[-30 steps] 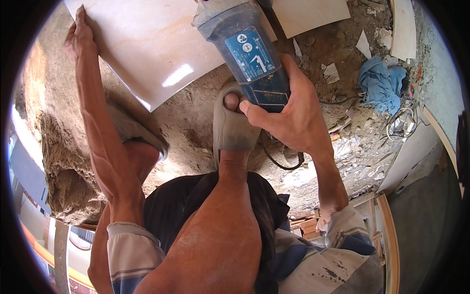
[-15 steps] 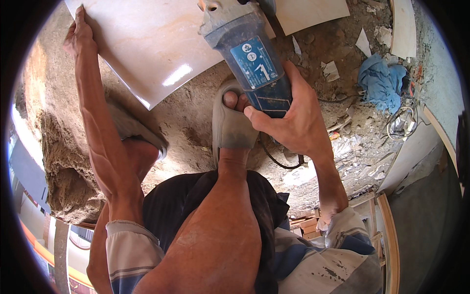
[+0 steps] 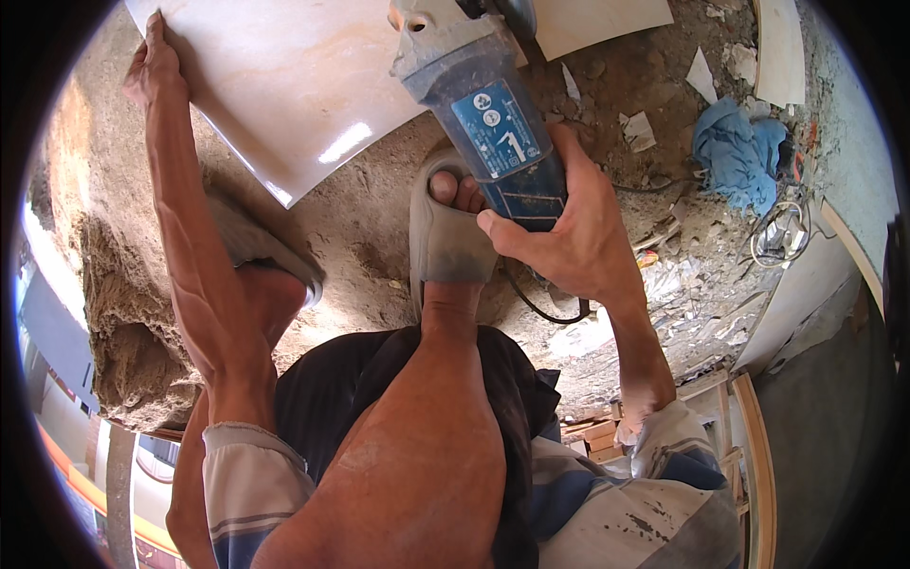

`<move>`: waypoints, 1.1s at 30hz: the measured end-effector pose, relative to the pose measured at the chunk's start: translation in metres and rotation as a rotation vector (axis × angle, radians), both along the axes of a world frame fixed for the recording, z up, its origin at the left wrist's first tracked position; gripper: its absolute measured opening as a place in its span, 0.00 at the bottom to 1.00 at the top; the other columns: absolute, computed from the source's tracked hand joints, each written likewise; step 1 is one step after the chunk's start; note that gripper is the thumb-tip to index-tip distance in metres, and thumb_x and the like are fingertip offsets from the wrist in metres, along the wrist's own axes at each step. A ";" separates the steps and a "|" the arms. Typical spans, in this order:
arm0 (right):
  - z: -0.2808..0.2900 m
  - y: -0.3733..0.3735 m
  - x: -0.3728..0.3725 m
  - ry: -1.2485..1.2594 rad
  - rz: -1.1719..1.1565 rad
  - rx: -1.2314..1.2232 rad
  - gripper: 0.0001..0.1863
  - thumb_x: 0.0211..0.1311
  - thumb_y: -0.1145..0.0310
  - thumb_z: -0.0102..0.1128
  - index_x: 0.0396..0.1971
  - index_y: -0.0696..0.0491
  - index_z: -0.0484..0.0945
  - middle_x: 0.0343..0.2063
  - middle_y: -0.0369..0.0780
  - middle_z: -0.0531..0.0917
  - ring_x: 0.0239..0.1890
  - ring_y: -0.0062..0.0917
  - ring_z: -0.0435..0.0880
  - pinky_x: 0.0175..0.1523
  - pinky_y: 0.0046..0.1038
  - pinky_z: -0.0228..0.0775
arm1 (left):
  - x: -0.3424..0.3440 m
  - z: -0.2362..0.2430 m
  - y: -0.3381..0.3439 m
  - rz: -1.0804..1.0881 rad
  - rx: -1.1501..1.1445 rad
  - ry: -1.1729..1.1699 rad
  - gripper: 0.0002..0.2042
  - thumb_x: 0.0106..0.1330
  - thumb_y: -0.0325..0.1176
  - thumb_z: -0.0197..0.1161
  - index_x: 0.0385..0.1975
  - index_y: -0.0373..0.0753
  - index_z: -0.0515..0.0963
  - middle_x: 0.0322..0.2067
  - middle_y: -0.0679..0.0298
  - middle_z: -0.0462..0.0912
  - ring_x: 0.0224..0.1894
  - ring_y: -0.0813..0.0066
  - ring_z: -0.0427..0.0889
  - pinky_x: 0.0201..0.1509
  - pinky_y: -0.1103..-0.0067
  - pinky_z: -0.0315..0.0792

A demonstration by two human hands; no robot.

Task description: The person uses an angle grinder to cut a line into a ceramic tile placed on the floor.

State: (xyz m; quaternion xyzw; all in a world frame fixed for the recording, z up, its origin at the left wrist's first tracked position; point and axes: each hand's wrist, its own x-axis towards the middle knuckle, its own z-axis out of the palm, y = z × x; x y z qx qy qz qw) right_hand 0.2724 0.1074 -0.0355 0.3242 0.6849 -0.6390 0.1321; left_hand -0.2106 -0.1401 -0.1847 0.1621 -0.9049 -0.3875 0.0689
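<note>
A blue angle grinder (image 3: 493, 128), its front end coated in dust, slants across the upper middle. My right hand (image 3: 583, 232) is wrapped round its rear end, the thumb lying over the near side. Part of a dark disc guard shows at the top edge, and the cutting disc itself is hidden. To the left lies a large glossy cream tile (image 3: 294, 85), one corner pointing toward me. My left hand (image 3: 156, 71) grips the tile's left edge, with one finger stretched along it and the others curled mostly out of sight.
My sandalled foot (image 3: 455, 223) stands just below the grinder, near the tile's edge. Another tile piece (image 3: 602, 24) lies beyond. A power cord (image 3: 550, 316) loops beneath my right hand. Tile shards, rubble and a blue cloth (image 3: 739, 156) litter the right side beside the wall (image 3: 863, 161).
The grinder and my right hand have shifted slightly to the right and toward me. My left hand and the tile stay nearly where they were.
</note>
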 end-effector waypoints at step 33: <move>0.000 -0.009 0.047 -0.053 -0.073 -0.076 0.36 0.55 0.64 0.84 0.62 0.60 0.77 0.40 0.42 0.89 0.42 0.23 0.88 0.52 0.31 0.83 | 0.006 0.010 0.007 -0.030 -0.046 -0.050 0.32 0.63 0.65 0.83 0.47 0.38 0.94 0.44 0.59 0.96 0.45 0.64 0.93 0.52 0.66 0.89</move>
